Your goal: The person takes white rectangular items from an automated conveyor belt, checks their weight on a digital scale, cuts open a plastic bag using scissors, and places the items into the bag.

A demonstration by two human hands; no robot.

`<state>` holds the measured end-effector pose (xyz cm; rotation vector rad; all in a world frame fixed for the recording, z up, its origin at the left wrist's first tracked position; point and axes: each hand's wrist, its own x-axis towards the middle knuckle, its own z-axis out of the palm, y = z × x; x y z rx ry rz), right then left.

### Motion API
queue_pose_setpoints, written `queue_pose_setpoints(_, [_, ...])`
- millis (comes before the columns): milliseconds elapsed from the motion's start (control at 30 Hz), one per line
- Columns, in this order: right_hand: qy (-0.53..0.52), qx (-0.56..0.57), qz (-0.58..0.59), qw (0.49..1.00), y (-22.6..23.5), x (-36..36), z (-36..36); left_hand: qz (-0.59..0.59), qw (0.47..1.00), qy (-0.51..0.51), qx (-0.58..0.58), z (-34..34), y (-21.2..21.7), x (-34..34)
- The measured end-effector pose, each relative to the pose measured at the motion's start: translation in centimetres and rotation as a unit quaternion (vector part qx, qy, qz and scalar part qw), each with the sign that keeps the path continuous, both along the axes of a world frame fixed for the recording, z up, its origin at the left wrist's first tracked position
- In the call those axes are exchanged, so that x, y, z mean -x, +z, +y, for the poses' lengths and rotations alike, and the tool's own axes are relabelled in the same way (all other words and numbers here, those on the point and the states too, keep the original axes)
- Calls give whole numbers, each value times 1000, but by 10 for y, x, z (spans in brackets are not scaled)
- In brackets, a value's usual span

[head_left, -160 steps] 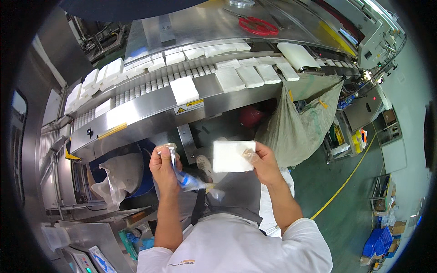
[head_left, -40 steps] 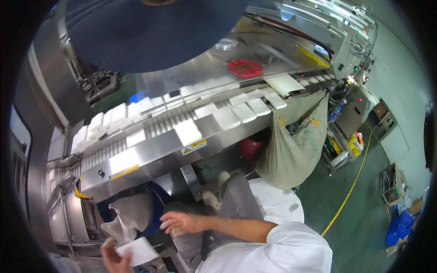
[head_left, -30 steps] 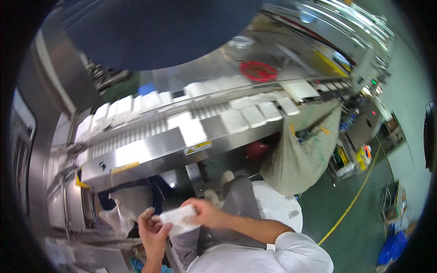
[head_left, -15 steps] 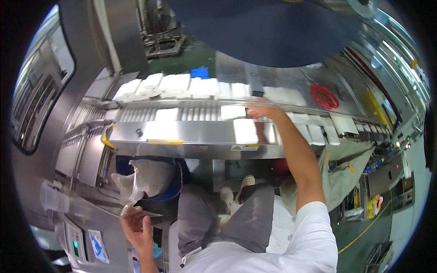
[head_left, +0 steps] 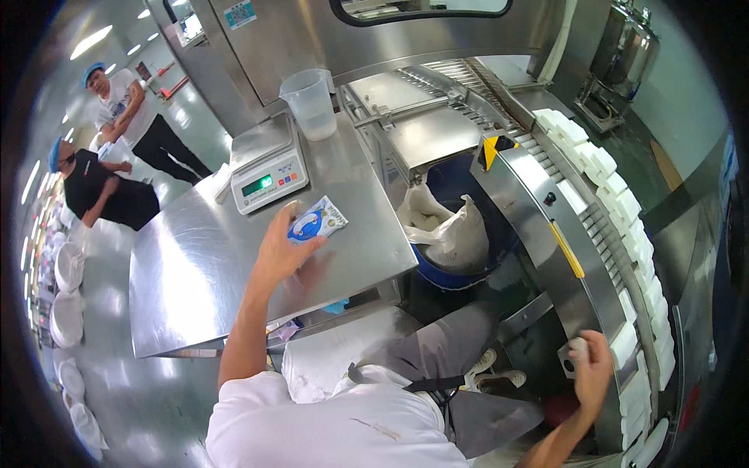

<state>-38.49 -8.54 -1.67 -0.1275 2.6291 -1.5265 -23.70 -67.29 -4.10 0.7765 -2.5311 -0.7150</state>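
My left hand [head_left: 282, 248] is over the steel table [head_left: 187, 288], thumb and fingers spread around the near side of a small blue and white packet [head_left: 321, 221]. The packet lies flat beside a digital scale [head_left: 269, 175] with a lit green display. Over by the conveyor's near side, my right hand [head_left: 591, 373] has its fingers curled in. A small whitish patch shows at its fingertips, and I cannot make out what it is. White rectangular pads [head_left: 624, 207] line the conveyor's far edge, and more lie on the rollers [head_left: 597, 238].
A clear plastic jug [head_left: 310, 109] stands behind the scale. Below the table's right edge is a blue bin [head_left: 449, 274] holding a whitish plastic bag [head_left: 456, 238]. Two people [head_left: 117, 156] are at the far left. White sacks [head_left: 68, 304] line the left side.
My view has swung left toward the table and scale. My left hand has moved from beside the bin to the packet. My right hand has drawn back from the pads on the conveyor.
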Motion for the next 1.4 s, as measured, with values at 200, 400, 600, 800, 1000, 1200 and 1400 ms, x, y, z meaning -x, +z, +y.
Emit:
queue_pose_setpoints(200, [171, -30, -18, 985, -16, -18, -84, 59, 984, -163, 49, 41, -12, 33])
queue_pose_setpoints(400, [180, 330, -181, 909, -72, -34, -122, 9, 888, -454, -76, 207, 7, 58])
queue_pose_setpoints(600, [63, 356, -180, 915, -72, -93, -65, -3, 752, -656, -65, 280, -2, 76])
queue_pose_setpoints(800, [-87, 434, -60, 895, -84, -134, -26, -50, 711, -556, -428, 337, -65, 73])
queue_pose_setpoints(1000, [-124, 304, 41, 944, -77, -164, -20, -226, 524, -344, -746, 375, -85, 35])
queue_pose_setpoints(1200, [-79, 44, 56, 994, -67, -171, 0, -176, 612, -409, -654, 392, -83, 52])
queue_pose_setpoints(1400, [-216, -105, 243, 940, 93, -165, 106, -175, 661, -437, -584, 374, -65, 53])
